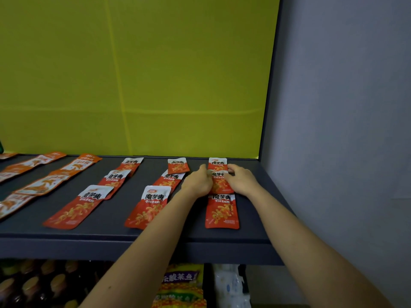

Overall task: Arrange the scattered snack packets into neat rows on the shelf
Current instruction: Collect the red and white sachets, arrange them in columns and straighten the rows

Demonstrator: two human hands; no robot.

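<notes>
Red and white snack packets lie in rows on a dark grey shelf (133, 238). In the rightmost row, my left hand (196, 182) and my right hand (241, 180) press on either side of the middle packet (219, 182). A packet (217, 163) lies behind it and another (221, 211) in front. The row to the left holds a back packet (178, 165), a middle one (168, 181) and a front one (148, 206). A further row runs from a back packet (130, 165) to a front one (74, 208). Orange packets (44, 183) lie at far left.
A yellow-green back panel (133, 74) rises behind the shelf and a grey side wall (333, 107) closes its right end. Below the shelf stand dark bottles (33, 285), yellow food bags (180, 285) and a white pack (231, 285).
</notes>
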